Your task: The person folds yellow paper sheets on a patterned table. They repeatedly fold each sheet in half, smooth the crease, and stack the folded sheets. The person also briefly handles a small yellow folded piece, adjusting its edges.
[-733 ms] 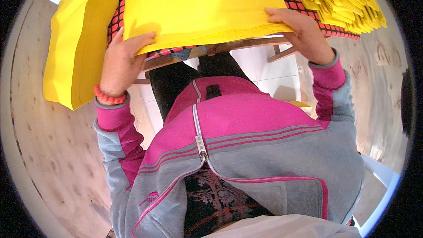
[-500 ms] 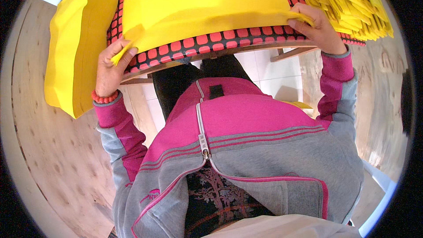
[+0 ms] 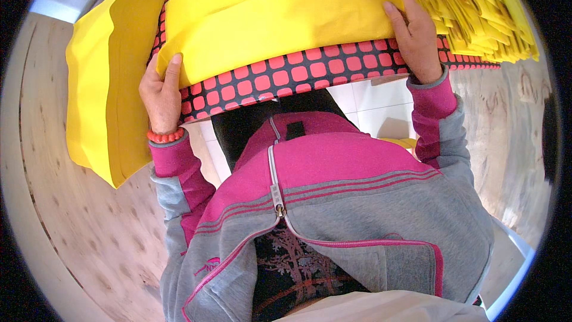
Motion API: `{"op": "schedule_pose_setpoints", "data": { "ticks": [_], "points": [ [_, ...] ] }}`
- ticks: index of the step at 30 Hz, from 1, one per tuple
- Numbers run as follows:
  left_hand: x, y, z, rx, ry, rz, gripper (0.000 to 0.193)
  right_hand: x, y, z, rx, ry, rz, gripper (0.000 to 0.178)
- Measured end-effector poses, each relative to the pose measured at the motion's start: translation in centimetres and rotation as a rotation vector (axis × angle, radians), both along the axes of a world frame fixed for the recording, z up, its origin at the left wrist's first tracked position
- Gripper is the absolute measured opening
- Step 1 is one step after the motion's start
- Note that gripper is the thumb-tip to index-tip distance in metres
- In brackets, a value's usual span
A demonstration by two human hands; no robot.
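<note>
A folded yellow fabric sheet lies across a table covered with a red-and-black checked cloth. My left hand pinches the sheet's near left corner at the table edge. My right hand presses flat on its near right edge, fingers spread over the fabric. Both hands rest on the same sheet, one at each end.
A stack of yellow fabric pieces hangs over the table's left side. A fanned pile of several yellow folded pieces sits at the right. Wooden boards lie to the left and right; white floor tiles show under the table.
The yellow sheet has been pushed away from the table's near edge, uncovering the checked cloth. Both hands moved with it and now sit at its near corners.
</note>
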State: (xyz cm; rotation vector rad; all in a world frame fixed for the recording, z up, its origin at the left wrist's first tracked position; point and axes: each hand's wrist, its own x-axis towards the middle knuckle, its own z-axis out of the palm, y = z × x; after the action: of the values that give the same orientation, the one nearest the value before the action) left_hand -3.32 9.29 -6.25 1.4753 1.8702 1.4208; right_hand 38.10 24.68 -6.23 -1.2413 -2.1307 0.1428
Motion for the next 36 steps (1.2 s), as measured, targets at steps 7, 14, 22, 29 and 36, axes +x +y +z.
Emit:
{"op": "schedule_pose_setpoints", "data": {
  "ticks": [7, 14, 22, 29, 36],
  "points": [
    [0.7, 0.4, -0.3, 0.014, 0.445, 0.122, 0.015, -1.1, -0.4, -0.6, 0.12, -0.046, -0.074, 0.024],
    [1.0, 0.5, -0.3, -0.045, 0.7, 0.254, 0.02, -1.8, -0.4, -0.8, 0.209, -0.033, -0.11, 0.027],
    [1.2, 0.6, -0.5, -0.064, 0.724, 0.3, 0.033, -1.9, -0.7, -0.4, 0.171, -0.047, -0.146, 0.038],
    [1.1, 0.7, -0.5, -0.044, 0.766, 0.319, 0.041, -1.8, -0.9, -0.6, 0.177, -0.035, -0.17, 0.042],
    [1.3, 0.3, -0.6, -0.095, 0.834, 0.405, 0.041, -1.6, -0.3, -0.6, 0.182, -0.111, -0.159, 0.045]
  ]
}}
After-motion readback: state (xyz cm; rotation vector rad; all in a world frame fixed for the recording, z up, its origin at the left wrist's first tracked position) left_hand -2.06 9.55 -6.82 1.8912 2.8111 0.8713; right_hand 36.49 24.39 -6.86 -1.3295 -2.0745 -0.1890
